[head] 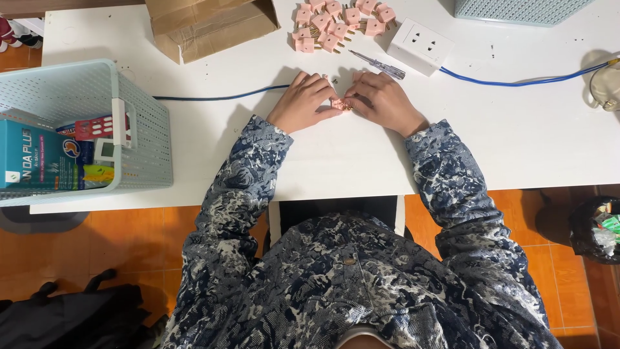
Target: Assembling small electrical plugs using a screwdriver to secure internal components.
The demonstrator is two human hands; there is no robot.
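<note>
From the head camera, your left hand (302, 102) and right hand (383, 102) meet over the white table (336, 161), fingertips of both pinched together on one small pink plastic plug piece with brass prongs (338, 104), which sits right between them, low over the tabletop. Both hands are closed on it; whether it rests on the table or is lifted cannot be told. Keep the piece square between the two pinches and press evenly, judging by how small it is. Beyond your fingers lies a heap of matching pink plug pieces (336, 22); just past your right hand lie a slim clear-handled tester screwdriver (378, 64) and a white square socket block (420, 45) on a blue cable (523, 81). Far off your left hand stands a pale blue perforated plastic basket (84, 129).
</note>
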